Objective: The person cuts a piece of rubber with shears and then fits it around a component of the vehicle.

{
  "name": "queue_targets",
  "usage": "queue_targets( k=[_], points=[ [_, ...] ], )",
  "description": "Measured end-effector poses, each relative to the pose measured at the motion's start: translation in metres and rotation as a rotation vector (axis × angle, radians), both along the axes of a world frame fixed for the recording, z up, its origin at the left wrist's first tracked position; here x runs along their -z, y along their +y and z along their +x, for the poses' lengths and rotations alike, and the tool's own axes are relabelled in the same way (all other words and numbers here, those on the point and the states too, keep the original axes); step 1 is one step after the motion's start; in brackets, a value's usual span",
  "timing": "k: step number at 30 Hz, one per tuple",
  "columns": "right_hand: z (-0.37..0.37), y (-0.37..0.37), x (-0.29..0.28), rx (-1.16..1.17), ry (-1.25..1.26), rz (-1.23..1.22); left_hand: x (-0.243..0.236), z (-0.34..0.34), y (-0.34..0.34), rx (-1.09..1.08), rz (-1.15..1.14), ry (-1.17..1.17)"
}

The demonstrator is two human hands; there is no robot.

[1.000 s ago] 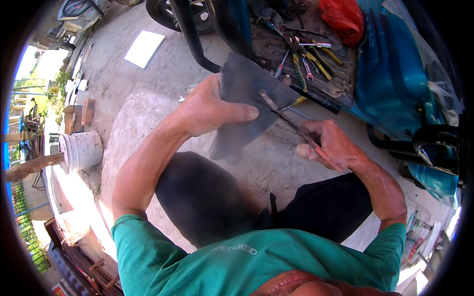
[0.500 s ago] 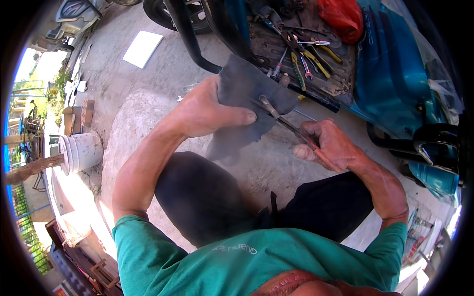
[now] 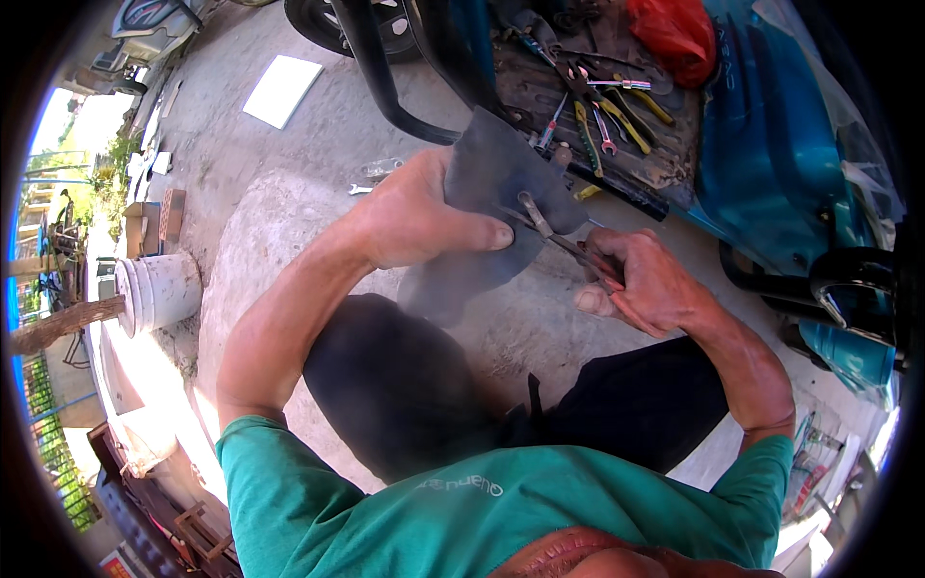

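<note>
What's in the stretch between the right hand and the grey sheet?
The metal front of the tool spans it in the head view, running from the right hand to the grey sheet, where its far end overlaps the sheet.

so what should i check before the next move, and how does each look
1. Left hand gripping the grey sheet: ok, thumb on top.
2. Right hand holding the orange-handled hand tool: ok.
3. Left thumb clear of the tool's tip: probably not ok, it looks close.
4. Left fingers clear underneath: cannot tell, hidden by the sheet.
5. Yellow-handled pliers out of the way: ok, on the vehicle footboard.
</note>
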State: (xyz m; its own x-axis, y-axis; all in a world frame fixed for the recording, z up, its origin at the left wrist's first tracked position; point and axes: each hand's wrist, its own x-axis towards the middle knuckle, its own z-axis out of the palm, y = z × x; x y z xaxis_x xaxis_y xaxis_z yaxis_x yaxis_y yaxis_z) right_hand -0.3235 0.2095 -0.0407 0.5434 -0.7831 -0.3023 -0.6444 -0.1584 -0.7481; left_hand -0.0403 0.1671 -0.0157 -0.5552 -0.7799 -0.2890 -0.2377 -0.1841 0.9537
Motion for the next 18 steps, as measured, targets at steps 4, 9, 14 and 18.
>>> queue_targets(
  k=[4, 9, 14, 18],
  points=[
    [-0.005, -0.001, 0.005, -0.029, 0.013, -0.016, -0.005, -0.002, 0.000, 0.001, -0.026, -0.053],
    [-0.004, 0.003, 0.002, -0.012, -0.080, 0.064, -0.005, 0.005, -0.001, 0.026, -0.082, -0.113],
    [-0.001, 0.008, 0.007, -0.016, -0.117, 0.087, -0.003, 0.012, -0.003, 0.105, -0.061, -0.046],
    [-0.002, 0.010, 0.009, -0.003, -0.107, 0.119, -0.011, 0.014, -0.007, 0.144, 0.041, -0.093]
  ],
)
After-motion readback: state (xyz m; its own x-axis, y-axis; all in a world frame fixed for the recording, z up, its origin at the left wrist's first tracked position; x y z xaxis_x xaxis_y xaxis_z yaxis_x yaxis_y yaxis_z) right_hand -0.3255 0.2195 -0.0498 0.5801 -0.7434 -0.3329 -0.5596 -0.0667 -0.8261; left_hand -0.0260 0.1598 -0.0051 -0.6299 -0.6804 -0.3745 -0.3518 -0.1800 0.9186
